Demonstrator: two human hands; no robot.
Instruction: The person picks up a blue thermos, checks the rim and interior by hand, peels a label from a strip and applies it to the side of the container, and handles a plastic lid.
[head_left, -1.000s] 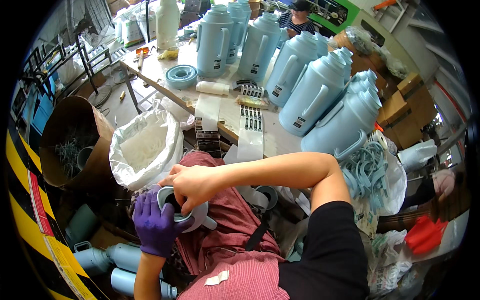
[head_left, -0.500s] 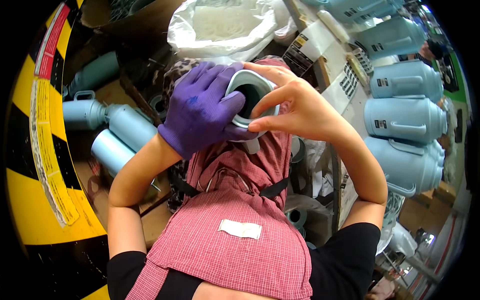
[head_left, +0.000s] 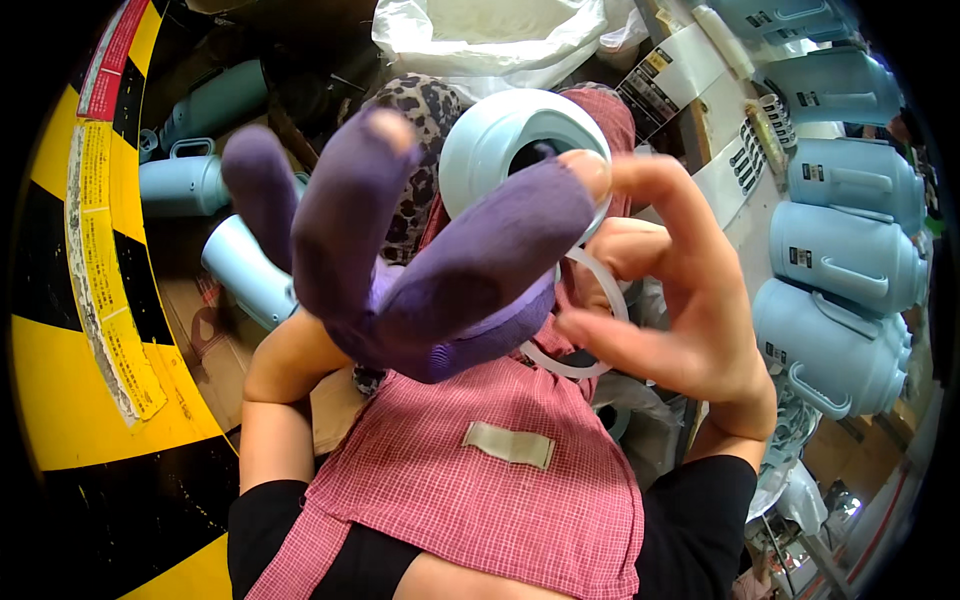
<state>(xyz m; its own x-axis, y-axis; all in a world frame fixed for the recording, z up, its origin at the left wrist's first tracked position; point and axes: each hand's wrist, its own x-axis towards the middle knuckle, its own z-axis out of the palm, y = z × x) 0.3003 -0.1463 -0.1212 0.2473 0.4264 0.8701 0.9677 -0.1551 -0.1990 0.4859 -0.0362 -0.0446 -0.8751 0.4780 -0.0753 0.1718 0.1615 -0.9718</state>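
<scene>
My left hand (head_left: 420, 270), in a purple glove with bare fingertips, is raised close to the view with its fingers spread. Its index fingertip overlaps my right index fingertip. My bare right hand (head_left: 690, 290) has its fingers curled by a translucent white ring (head_left: 563, 366), which seems to hang at those fingers; the thumb is blurred. Beyond the gloved hand, a light blue flask body (head_left: 480, 150) rests at my lap, its round opening facing up. The glove hides its lower part and some of the ring.
Several light blue jugs with handles (head_left: 830, 250) line the bench at the right. A white bag (head_left: 490, 60) stands ahead. More blue flask bodies (head_left: 245, 265) lie at the left, beside a yellow and black striped surface (head_left: 120, 450). Printed sheets (head_left: 670, 75) lie on the bench.
My left hand has come off the flask and risen toward the view, fingers spreading. The flask has tilted to show its light blue rounded top. A white ring now shows at my right hand.
</scene>
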